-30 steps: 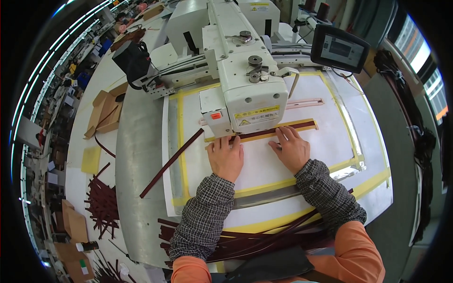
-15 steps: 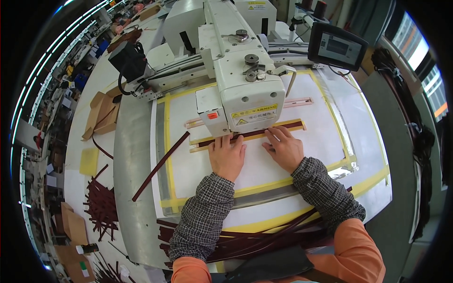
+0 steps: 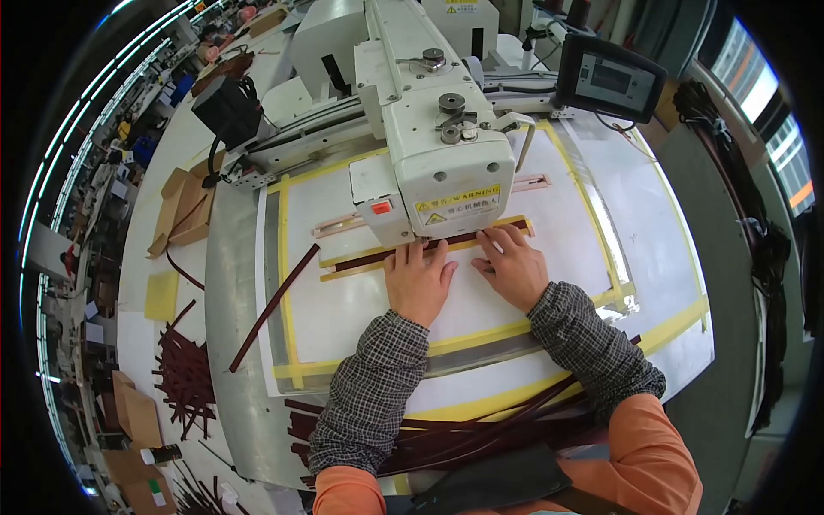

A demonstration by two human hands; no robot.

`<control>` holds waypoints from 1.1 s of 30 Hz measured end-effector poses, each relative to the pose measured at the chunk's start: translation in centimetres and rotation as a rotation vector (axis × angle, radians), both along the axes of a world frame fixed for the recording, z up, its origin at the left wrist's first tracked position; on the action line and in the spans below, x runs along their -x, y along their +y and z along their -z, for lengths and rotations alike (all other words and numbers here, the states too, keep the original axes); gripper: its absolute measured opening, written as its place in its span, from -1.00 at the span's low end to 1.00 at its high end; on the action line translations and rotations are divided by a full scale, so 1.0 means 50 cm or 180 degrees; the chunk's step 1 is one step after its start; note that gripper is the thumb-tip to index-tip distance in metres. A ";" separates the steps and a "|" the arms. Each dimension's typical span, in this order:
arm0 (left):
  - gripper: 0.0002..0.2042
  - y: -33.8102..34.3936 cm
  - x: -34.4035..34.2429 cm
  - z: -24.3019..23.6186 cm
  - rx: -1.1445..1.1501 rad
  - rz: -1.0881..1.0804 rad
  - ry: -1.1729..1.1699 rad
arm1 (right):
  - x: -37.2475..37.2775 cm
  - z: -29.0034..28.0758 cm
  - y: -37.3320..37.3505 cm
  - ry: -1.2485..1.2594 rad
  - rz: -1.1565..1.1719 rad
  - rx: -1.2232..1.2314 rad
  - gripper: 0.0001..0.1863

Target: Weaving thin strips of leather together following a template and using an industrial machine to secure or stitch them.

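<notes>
A dark maroon strip (image 3: 369, 259) lies in a yellow-edged slot on the white template (image 3: 352, 309) under the sewing machine head (image 3: 429, 184). My left hand (image 3: 416, 287) rests with spread fingertips on the strip just below the needle area. My right hand (image 3: 511, 266) lies to its right, fingers apart, fingertips on the strip. Neither hand grips it; the needle itself is hidden. Another maroon strip (image 3: 275, 305) lies diagonally at the template's left. A pink slotted piece (image 3: 532, 183) sits behind the working slot.
A bundle of maroon strips (image 3: 498, 433) lies along the front edge. More strips (image 3: 180, 378) are piled on the left table beside cardboard boxes (image 3: 184, 206) and a yellow pad (image 3: 160, 296). A control screen (image 3: 609, 79) stands back right. Dark cords (image 3: 764, 257) hang at far right.
The template has shifted leftward with the strips on it, while my hands stay near the machine head. The carriage and screen have moved slightly left and up in the picture.
</notes>
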State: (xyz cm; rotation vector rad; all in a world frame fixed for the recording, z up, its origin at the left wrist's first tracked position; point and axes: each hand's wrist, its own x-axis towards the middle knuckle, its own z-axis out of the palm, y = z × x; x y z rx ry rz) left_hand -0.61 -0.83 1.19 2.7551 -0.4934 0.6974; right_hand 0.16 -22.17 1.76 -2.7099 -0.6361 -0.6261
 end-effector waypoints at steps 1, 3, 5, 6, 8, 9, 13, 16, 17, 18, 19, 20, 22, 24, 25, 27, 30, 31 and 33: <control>-0.64 0.001 0.000 -0.001 -0.0036 -0.0053 0.0058 | 0.000 0.000 -0.001 -0.0008 -0.0048 -0.0042 -0.56; -0.65 0.011 0.001 -0.001 -0.0014 -0.0076 0.0047 | 0.003 0.003 -0.002 0.0040 0.0095 0.0002 -0.55; -0.66 0.023 0.000 0.001 0.0010 -0.0091 0.0036 | 0.004 0.007 -0.005 0.0087 0.0245 0.0046 -0.55; -0.67 0.028 0.000 0.003 -0.0028 -0.0115 0.0034 | 0.003 0.010 -0.010 0.0018 0.0308 0.0080 -0.54; -0.68 0.035 0.000 0.009 -0.0064 -0.0142 0.0035 | 0.004 0.012 -0.012 -0.0050 0.0365 0.0116 -0.54; -0.68 0.037 -0.002 0.011 -0.0114 -0.0160 0.0060 | 0.004 0.012 -0.010 -0.0047 0.0302 0.0105 -0.54; -0.69 0.016 -0.005 0.007 0.0057 -0.0015 0.0004 | 0.001 0.006 0.003 -0.0008 0.0097 0.0020 -0.55; -0.69 0.001 0.000 0.002 0.0001 0.0035 -0.0116 | 0.003 0.000 0.005 0.0011 -0.0046 -0.0023 -0.55; -0.69 0.003 0.001 0.001 0.0004 0.0032 -0.0114 | 0.005 0.000 0.003 0.0013 -0.0049 -0.0020 -0.55; -0.69 0.007 0.001 0.000 0.0022 0.0002 -0.0054 | 0.008 0.001 0.002 0.0011 0.0056 0.0024 -0.55; -0.69 0.012 0.001 0.000 0.0041 -0.0028 0.0007 | 0.010 0.002 0.000 0.0010 0.0161 0.0069 -0.56; -0.69 0.017 0.000 0.003 0.0043 -0.0028 0.0009 | 0.011 0.000 -0.001 0.0012 0.0161 0.0072 -0.56; -0.69 0.024 0.000 0.007 -0.0057 -0.0082 0.0020 | 0.013 -0.005 -0.004 0.0037 0.0072 0.0064 -0.58; -0.69 0.026 -0.001 0.010 -0.0111 -0.0106 0.0051 | 0.011 -0.004 -0.004 -0.0002 -0.0020 0.0066 -0.59; -0.69 0.026 -0.002 0.009 -0.0170 -0.0124 0.0076 | 0.011 -0.003 -0.004 -0.0047 -0.0107 0.0062 -0.59; -0.69 0.020 0.001 0.004 -0.0060 -0.0069 0.0048 | 0.010 -0.003 0.004 -0.0084 -0.0144 0.0069 -0.58; -0.69 0.011 0.005 -0.006 0.0034 -0.0013 0.0008 | 0.008 -0.005 0.017 -0.0076 -0.0202 0.0083 -0.57; -0.69 0.010 0.005 -0.007 0.0019 -0.0010 -0.0005 | 0.007 -0.006 0.022 -0.0033 -0.0222 0.0090 -0.55; -0.70 0.012 0.003 -0.003 -0.0010 -0.0056 0.0007 | 0.007 -0.012 0.031 0.0010 -0.0247 0.0056 -0.56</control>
